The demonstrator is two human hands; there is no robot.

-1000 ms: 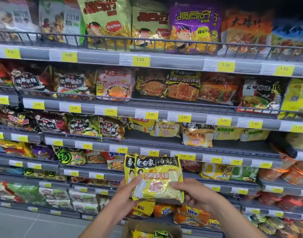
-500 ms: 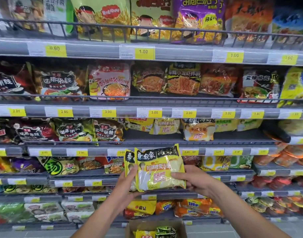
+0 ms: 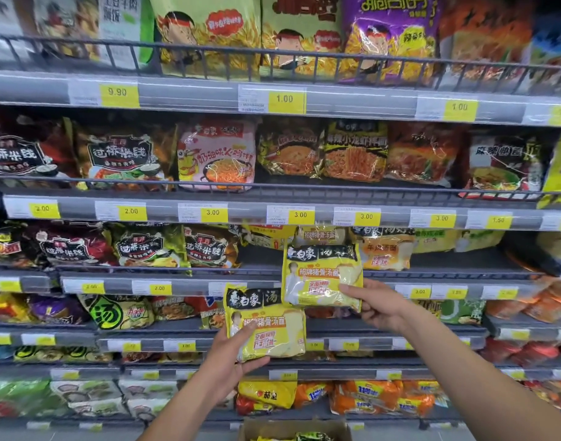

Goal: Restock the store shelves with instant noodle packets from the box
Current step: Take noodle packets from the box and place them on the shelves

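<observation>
Two yellow-and-black instant noodle packets are held up in front of the shelves. My left hand (image 3: 233,353) grips the lower packet (image 3: 266,323) from below, thumb across its front. My right hand (image 3: 376,305) pinches the upper packet (image 3: 322,275) at its lower right corner and holds it against the front edge of the third shelf (image 3: 447,275). Matching yellow packets (image 3: 320,235) lie further back on that shelf. The cardboard box (image 3: 291,428) shows at the bottom edge with more packets inside.
Grey store shelves with wire front rails (image 3: 272,186) and yellow price tags (image 3: 299,214) fill the view. Rows of noodle and snack bags crowd every level. A gap in the stock lies on the third shelf to the right of the upper packet.
The two packets, held together as one stack before, are now apart. My right hand has lifted one up to the third shelf, while my left keeps the other lower.
</observation>
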